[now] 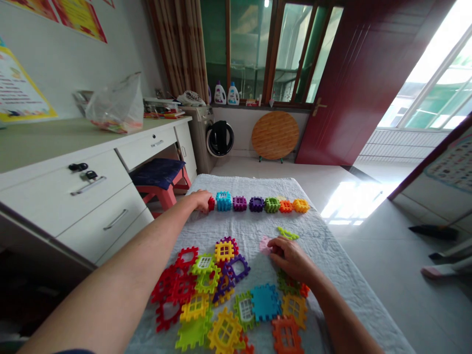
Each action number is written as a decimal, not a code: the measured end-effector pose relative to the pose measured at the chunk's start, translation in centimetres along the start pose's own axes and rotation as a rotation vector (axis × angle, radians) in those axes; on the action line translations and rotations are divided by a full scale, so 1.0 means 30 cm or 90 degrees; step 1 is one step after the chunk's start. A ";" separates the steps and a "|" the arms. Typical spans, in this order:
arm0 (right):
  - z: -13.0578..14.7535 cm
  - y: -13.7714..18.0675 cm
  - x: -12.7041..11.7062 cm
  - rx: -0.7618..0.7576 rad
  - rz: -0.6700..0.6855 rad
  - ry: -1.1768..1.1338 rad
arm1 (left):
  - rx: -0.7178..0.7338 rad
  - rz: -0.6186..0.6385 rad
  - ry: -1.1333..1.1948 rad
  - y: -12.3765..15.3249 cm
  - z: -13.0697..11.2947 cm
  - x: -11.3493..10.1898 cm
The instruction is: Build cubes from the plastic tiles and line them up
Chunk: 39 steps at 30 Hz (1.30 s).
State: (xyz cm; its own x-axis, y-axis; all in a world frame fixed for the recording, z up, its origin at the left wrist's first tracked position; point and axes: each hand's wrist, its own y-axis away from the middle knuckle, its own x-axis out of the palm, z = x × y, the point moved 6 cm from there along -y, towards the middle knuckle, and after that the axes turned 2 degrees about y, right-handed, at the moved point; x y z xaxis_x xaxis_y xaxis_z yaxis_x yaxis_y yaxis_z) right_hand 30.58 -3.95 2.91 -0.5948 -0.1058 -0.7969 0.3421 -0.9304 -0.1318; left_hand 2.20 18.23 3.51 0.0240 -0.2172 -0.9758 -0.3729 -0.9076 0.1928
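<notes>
At the far left end of a row of stacked plastic building pieces, my left hand [202, 200] closes around a red stack [211, 203], mostly hidden by the fingers. Beside it stand a blue stack [223, 201], a purple one [239, 203], a dark violet one [256, 204], a green one [272, 204], an orange one [285, 206] and a yellow one [301, 205]. Nearer to me, my right hand [289, 254] has curled fingers, their tips on a pale pink piece [264, 245]. A light green piece [288, 233] lies just beyond this hand.
Loose interlocking pieces lie in a heap in front: red [183, 287], yellow [224, 330], a blue square [266, 302] and orange [287, 335]. All rest on a grey cloth [243, 227]. A white desk [88, 196] and a stool [160, 174] stand left.
</notes>
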 end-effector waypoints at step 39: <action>0.002 0.000 -0.002 -0.004 0.002 0.034 | 0.121 -0.038 0.076 0.492 -0.134 -0.056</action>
State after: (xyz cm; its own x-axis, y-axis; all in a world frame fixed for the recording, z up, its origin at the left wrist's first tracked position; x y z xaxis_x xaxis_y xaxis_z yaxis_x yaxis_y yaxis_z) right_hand 30.57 -3.97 3.01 -0.5537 -0.0895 -0.8279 0.3483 -0.9280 -0.1327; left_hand 0.39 3.76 8.41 0.1568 -0.2170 -0.9635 -0.5348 -0.8388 0.1018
